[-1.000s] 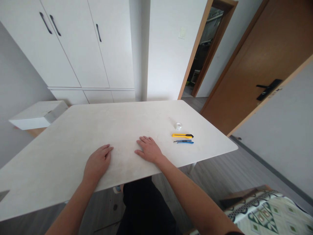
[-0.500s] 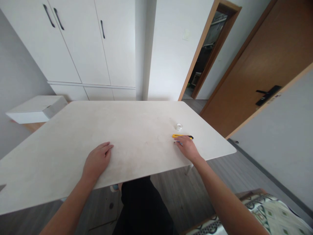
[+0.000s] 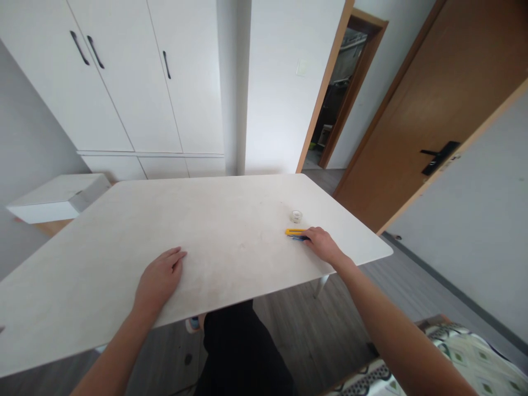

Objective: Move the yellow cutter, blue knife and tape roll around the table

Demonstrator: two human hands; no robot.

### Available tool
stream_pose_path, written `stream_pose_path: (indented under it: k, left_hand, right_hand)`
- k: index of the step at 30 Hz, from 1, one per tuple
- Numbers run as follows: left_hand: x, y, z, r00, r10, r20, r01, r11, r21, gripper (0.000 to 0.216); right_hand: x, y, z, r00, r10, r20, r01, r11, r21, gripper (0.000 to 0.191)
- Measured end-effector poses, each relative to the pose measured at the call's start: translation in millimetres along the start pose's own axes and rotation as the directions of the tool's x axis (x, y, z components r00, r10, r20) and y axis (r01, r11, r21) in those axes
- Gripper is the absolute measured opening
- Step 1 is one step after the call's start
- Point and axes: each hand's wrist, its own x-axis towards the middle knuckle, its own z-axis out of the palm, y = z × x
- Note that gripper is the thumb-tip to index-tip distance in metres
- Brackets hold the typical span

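My right hand [image 3: 323, 245] is at the right side of the white table [image 3: 231, 220], its fingers closed around the right ends of a yellow utility knife [image 3: 293, 231] and a thin blue pen [image 3: 297, 237]. The two lie side by side, and my fingers cover their right ends. Just beyond the knife sits a small clear roll of tape [image 3: 296, 216]. My left hand [image 3: 159, 279] rests on the tabletop near the front edge, fingers stretched out and holding nothing.
A white box [image 3: 60, 195] stands past the table's left corner. White cabinets [image 3: 190, 82] line the far wall. On the right is a brown door [image 3: 408, 110] with a black handle. A patterned cloth [image 3: 474, 352] lies at the lower right.
My right hand has shifted right along the knife and pen, baring more of the pen, which now lies closer to the knife. My left hand stays in place. The view has turned slightly.
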Motion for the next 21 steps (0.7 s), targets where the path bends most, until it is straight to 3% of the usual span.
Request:
stream_pose_path:
  k: [5,11,15,21]
  left_hand:
    - [0.5,1.3,-1.0,1.0,-0.005,0.003,0.005,1.0,0.003,0.046]
    - [0.1,0.5,-0.9,1.0,-0.006,-0.002,0.006,1.0,0.007,0.044]
    - [0.7,-0.9,0.1,1.0,-0.006,0.007,0.006,1.0,0.021,0.045]
    - [0.5,-1.9,1.3,1.0,0.006,0.004,-0.006,1.0,0.016,0.044]
  right_hand:
    - [11.0,7.9,-4.7,0.993,0.067,-0.093,-0.065,0.998,0.023,0.028]
    - [20.5,13.5,4.6,1.0,0.001,0.003,-0.001,0.997,0.072,0.038]
    - [22.6,13.4,10.4,0.999,0.019,0.031,-0.02,0.999,0.033,0.031]
    - [17.9,10.8,24.8,0.993,0.087,-0.075,-0.08,0.993,0.087,0.035]
